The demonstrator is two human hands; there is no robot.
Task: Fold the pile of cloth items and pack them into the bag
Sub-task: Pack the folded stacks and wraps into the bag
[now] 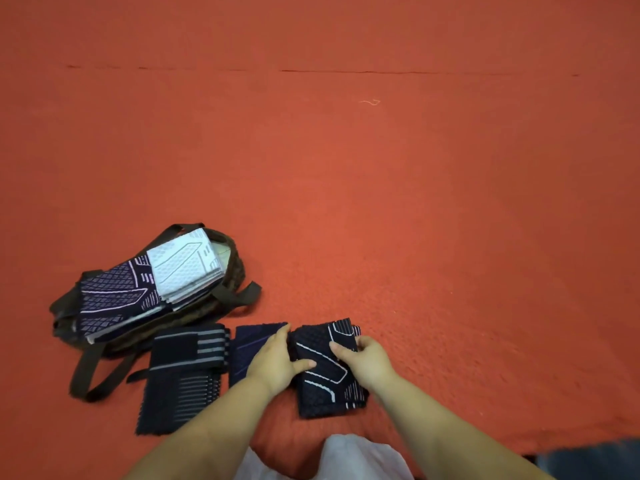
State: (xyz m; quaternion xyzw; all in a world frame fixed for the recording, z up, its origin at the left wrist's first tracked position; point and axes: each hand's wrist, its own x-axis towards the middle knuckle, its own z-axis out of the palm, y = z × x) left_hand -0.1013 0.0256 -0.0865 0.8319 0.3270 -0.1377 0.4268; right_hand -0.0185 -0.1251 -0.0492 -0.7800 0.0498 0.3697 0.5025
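A folded dark navy cloth with white line pattern (329,379) lies on the red surface in front of me. My left hand (277,362) holds its left edge, thumb on top. My right hand (363,358) grips its upper right part with curled fingers. Under my left hand lies a plain navy folded cloth (246,348). To its left sits a dark cloth with grey stripes (180,375). A brown bag (228,292) lies open at the left, holding folded navy patterned cloths (114,303) and white patterned cloths (183,268).
The red fabric surface (381,202) stretches far ahead and to the right. The bag's brown straps (86,379) trail toward me. White plastic or cloth (346,459) lies at the bottom edge, between my arms.
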